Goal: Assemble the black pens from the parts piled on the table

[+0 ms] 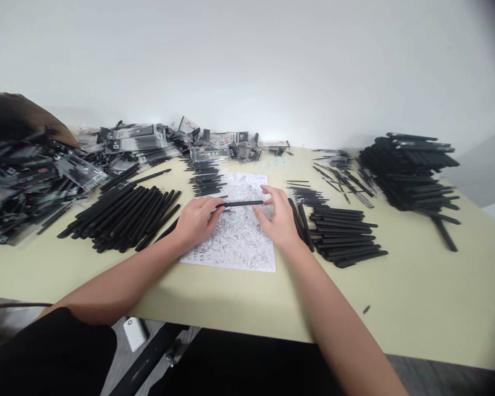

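Note:
My left hand (200,221) pinches the left end of a black pen (244,204), which lies level above a scribbled white sheet of paper (231,250). At the pen's other end is my right hand (279,216), thumb and forefinger apart; I cannot tell whether a fingertip touches the pen. To the left of my left hand is a large pile of black pens (124,217). A smaller stack of black pens (346,234) lies just right of my right hand. Thin dark sticks that look like refills (206,179) are lined up beyond the paper.
Clear printed packets (136,137) heap up along the wall, beside more packets spilling from a brown box (25,113) at left. A tall pile of black pens (412,170) stands at right, near loose thin sticks (346,181). A small dark piece (367,309) lies near the front edge.

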### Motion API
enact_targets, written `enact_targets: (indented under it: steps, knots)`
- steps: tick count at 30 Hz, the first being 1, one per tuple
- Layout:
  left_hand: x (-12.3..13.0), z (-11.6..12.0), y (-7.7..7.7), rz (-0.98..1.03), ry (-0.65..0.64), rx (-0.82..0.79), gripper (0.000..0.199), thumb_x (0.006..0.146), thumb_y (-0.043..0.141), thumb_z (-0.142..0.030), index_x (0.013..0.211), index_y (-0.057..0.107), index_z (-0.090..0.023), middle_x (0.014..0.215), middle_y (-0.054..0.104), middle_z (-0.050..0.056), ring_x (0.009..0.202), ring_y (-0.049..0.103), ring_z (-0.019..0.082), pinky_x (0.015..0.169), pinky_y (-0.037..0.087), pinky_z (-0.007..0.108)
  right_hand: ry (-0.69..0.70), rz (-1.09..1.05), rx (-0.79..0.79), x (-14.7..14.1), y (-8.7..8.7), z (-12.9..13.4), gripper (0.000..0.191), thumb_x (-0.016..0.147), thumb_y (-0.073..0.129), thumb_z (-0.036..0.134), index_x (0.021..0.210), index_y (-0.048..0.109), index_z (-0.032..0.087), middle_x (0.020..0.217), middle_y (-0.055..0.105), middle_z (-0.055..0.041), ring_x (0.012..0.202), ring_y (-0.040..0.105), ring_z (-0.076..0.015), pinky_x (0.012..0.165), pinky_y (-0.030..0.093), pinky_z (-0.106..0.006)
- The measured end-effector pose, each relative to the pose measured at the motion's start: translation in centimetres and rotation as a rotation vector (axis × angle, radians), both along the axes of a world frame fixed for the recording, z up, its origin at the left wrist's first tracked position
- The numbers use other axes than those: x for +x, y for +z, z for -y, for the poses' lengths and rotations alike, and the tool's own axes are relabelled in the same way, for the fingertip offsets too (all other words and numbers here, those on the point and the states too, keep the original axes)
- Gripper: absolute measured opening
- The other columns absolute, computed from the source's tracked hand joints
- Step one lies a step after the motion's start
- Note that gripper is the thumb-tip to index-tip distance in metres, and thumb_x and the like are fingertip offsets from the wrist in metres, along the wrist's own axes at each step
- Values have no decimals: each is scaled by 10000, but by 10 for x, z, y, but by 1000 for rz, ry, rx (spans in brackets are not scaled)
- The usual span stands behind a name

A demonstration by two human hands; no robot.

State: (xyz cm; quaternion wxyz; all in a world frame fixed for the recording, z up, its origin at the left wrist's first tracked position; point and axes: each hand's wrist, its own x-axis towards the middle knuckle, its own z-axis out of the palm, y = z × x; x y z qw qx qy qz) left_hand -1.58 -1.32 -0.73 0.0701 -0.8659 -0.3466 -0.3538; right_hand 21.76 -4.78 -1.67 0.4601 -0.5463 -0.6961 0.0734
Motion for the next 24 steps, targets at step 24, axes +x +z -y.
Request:
enact_targets:
  steps: [24]
  knots:
    - [0,-1,-1,29,-63,-36,173,958,504,-242,1035,651,-190,1026,729,92,954,653,216,864,510,380,12,328,-88,-1,0,2,175,930,545,306,998,703,274,1275,606,-71,1114,538,-293,919,366,-476]
